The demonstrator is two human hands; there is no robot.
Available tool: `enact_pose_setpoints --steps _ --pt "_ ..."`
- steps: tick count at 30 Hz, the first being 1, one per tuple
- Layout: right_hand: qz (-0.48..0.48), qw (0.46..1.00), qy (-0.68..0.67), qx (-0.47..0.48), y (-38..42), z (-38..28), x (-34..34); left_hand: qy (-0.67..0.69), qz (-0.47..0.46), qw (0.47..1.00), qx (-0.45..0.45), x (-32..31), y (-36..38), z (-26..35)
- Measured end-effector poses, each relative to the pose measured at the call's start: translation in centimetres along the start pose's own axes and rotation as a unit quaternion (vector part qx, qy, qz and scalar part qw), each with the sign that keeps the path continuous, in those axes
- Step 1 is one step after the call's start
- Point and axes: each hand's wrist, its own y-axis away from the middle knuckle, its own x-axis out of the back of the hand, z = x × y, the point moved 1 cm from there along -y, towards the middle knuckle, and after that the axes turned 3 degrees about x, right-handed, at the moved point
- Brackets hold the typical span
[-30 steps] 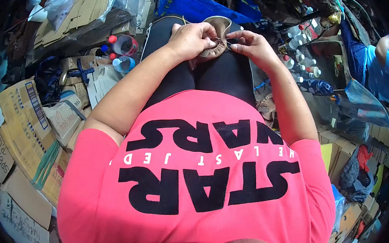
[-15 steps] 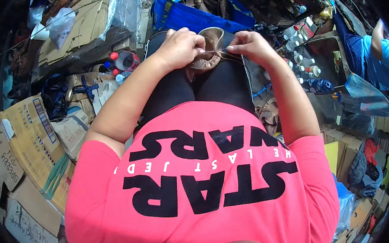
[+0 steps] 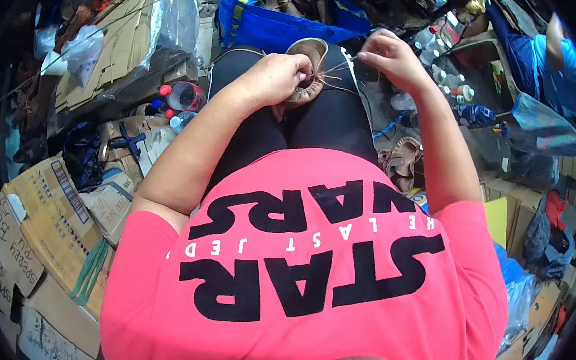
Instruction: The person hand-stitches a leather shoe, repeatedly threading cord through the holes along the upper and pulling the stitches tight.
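Observation:
A brown leather shoe upper [image 3: 317,49] with a gathered, stitched edge rests over my dark-clad thighs. My left hand [image 3: 279,78] is closed on its left side, fingertips tucked into the opening. To the right, my right hand [image 3: 395,58] is raised off the shoe in a pinch. Pale thread [image 3: 341,67] stretches from the stitching to those fingertips; whether a needle is there is too small to tell. Another strand trails loosely over my right thigh.
A blue bag [image 3: 260,22] holding more brown leather pieces stands beyond my knees. Plastic bottles [image 3: 185,95] lie on both sides. Marked cardboard boxes [image 3: 48,222] fill the lower left. Another brown shoe piece [image 3: 404,161] lies by my right hip. A person's blue sleeve [image 3: 571,60] shows at upper right.
My right hand has moved right and slightly up, away from the shoe, drawing the thread out. My left hand has shifted slightly toward the right and stays on the shoe.

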Motion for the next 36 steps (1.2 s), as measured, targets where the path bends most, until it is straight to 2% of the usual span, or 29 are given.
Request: enact_pose_setpoints --steps 2,4,5,7,10,11,12,14,16,17,18,20,21,22,23,25,26,28,29,30,32,33,34,35,36 --pt "0.037 0.978 0.205 0.003 -1.1 2.6 -0.8 -0.019 0.007 1.000 -0.020 0.1 -0.3 0.1" --pt "0.119 0.953 0.270 0.076 -1.3 0.9 -0.4 -0.052 0.008 0.998 -0.021 0.5 -0.2 0.1" --pt "0.115 0.953 0.268 0.080 -1.5 -0.1 -0.3 -0.055 0.005 0.998 -0.018 0.6 -0.1 0.0" --pt "-0.027 0.945 0.285 0.157 -1.3 -3.6 -0.3 -0.067 0.004 0.998 -0.014 0.4 0.0 -0.1" --pt "-0.137 0.879 0.412 0.196 -0.9 -5.1 -3.2 -0.087 0.000 0.996 -0.022 0.2 -0.1 -0.1" --pt "-0.149 0.879 0.401 0.211 -1.0 -5.3 -4.1 -0.084 0.012 0.996 -0.041 0.0 -0.1 -0.3" --pt "-0.174 0.881 0.402 0.181 -1.1 -5.7 -4.6 -0.080 0.026 0.995 -0.056 0.2 0.2 -0.3" --pt "-0.153 0.892 0.355 0.236 -1.3 -4.9 -4.4 -0.088 0.024 0.994 -0.064 0.7 1.0 -0.5" --pt "-0.155 0.895 0.350 0.230 -1.2 -3.9 -3.7 -0.099 0.018 0.992 -0.072 1.7 2.2 -1.5" --pt "-0.158 0.899 0.344 0.218 -0.7 -3.1 -3.2 -0.156 0.041 0.984 -0.072 2.6 3.3 -2.7" --pt "-0.108 0.924 0.312 0.195 0.2 -1.9 -2.2 -0.213 0.063 0.972 -0.073 3.6 4.4 -3.9" --pt "-0.094 0.937 0.323 0.091 1.7 2.4 0.1 -0.109 0.161 0.979 0.055 5.9 8.5 -5.6" --pt "-0.051 0.990 0.131 -0.007 2.1 2.5 0.3 0.004 0.172 0.983 0.069 7.1 9.6 -7.0" --pt "-0.009 0.992 -0.065 -0.105 2.2 1.3 0.9 0.119 0.183 0.972 0.085 7.9 10.2 -6.9" --pt "0.011 0.979 -0.142 -0.147 1.6 -0.3 1.7 0.176 0.194 0.962 0.070 8.4 10.2 -6.6" --pt "0.076 0.949 -0.302 -0.049 -0.7 -1.2 0.0 0.277 0.198 0.940 0.033 9.9 9.0 -2.1" --pt "0.100 0.923 -0.371 -0.013 -2.1 -3.0 -1.3 0.329 0.187 0.925 -0.039 9.5 7.8 -0.1" --pt "0.065 0.893 -0.443 0.036 -3.4 -6.0 -3.7 0.438 0.130 0.875 -0.158 7.4 5.8 4.2" --pt "0.017 0.856 -0.513 0.057 -3.7 -7.2 -4.9 0.491 0.088 0.841 -0.207 6.3 5.1 6.0" --pt "-0.038 0.832 -0.552 0.043 -2.9 -8.2 -5.1 0.549 -0.013 0.813 -0.195 5.2 4.9 6.4" --pt "-0.084 0.894 -0.440 0.027 -1.3 -8.3 -5.7 0.581 -0.175 0.793 -0.055 4.4 6.1 5.8" --pt "-0.074 0.963 -0.232 0.115 -0.6 -7.3 -5.9 0.583 -0.173 0.792 -0.054 4.3 6.6 4.8" --pt "-0.113 0.984 -0.094 0.101 0.6 -6.3 -4.8 0.273 -0.056 0.954 -0.107 4.6 7.1 3.1" --pt "-0.149 0.984 0.044 0.083 2.2 -5.0 -3.3 -0.074 0.067 0.984 -0.145 5.4 8.1 1.5" --pt "-0.120 0.991 0.061 0.002 3.7 -3.2 -1.9 -0.168 0.085 0.981 -0.046 7.2 9.5 -0.4"
